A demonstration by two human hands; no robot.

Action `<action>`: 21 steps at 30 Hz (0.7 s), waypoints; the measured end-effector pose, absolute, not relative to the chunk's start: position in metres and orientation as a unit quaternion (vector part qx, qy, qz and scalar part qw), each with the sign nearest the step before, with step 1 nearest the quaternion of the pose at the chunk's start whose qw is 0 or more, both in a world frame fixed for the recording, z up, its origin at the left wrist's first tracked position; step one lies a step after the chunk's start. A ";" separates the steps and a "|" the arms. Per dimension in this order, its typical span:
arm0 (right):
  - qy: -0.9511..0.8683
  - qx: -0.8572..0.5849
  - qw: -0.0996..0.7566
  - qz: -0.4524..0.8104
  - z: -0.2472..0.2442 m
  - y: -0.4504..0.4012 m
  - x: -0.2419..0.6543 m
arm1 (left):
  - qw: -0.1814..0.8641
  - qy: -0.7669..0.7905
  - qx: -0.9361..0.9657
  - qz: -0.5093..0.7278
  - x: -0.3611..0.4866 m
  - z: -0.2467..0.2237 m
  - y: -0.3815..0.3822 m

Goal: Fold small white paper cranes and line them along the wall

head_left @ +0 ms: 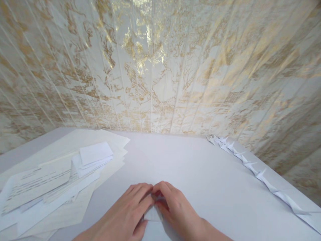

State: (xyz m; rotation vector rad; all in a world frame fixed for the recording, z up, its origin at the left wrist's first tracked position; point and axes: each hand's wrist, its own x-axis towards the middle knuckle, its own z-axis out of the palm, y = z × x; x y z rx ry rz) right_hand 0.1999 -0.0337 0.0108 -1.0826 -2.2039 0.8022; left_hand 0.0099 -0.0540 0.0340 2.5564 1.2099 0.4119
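1 small folded paper (pixel 153 214) sits between the left hand (pixel 129 208) and the right hand (pixel 177 207), and both pinch it at the white counter (pixel 193 164). Messy papers (pixel 45 182) lie left; pointy paper shapes (pixel 263 179) line the right edge.

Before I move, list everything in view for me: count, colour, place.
Small paper piece: one, white, between the hands at the near edge
Loose papers: several overlapping, white and off-white, some with dark printing, left side
Folded paper shapes: several, too blurred to count, white, rowed along the right edge
Tabletop: one, pale white, beneath everything
Patterned backdrop: white and gold, behind the tabletop
Left hand: one, bare, bottom centre
Right hand: one, bare, beside it
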 end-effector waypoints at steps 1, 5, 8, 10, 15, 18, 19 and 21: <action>-0.812 -0.393 0.293 0.317 0.009 -0.033 0.201 | 0.139 0.421 0.886 0.137 0.009 0.035 -0.054; -0.811 -0.359 0.318 0.336 0.007 -0.029 0.204 | 0.113 0.395 0.905 0.110 0.002 0.036 -0.049; -0.846 -0.374 0.280 0.256 0.010 -0.028 0.204 | 0.059 0.367 0.922 0.110 0.001 0.035 -0.048; -0.868 -0.395 0.231 0.191 0.014 -0.030 0.202 | 0.027 0.361 0.925 0.114 0.004 0.033 -0.050; -0.881 -0.419 0.127 0.178 0.026 -0.037 0.201 | -0.061 0.334 0.927 0.160 0.013 0.012 -0.053; -0.879 -0.426 0.106 0.186 0.031 -0.038 0.204 | -0.035 0.328 0.926 0.185 0.014 0.002 -0.051; -0.876 -0.431 0.102 0.188 0.032 -0.037 0.204 | 0.000 0.335 0.921 0.200 0.014 0.001 -0.049; -0.869 -0.445 0.090 0.194 0.033 -0.035 0.205 | 0.089 0.361 0.898 0.234 0.013 0.001 -0.047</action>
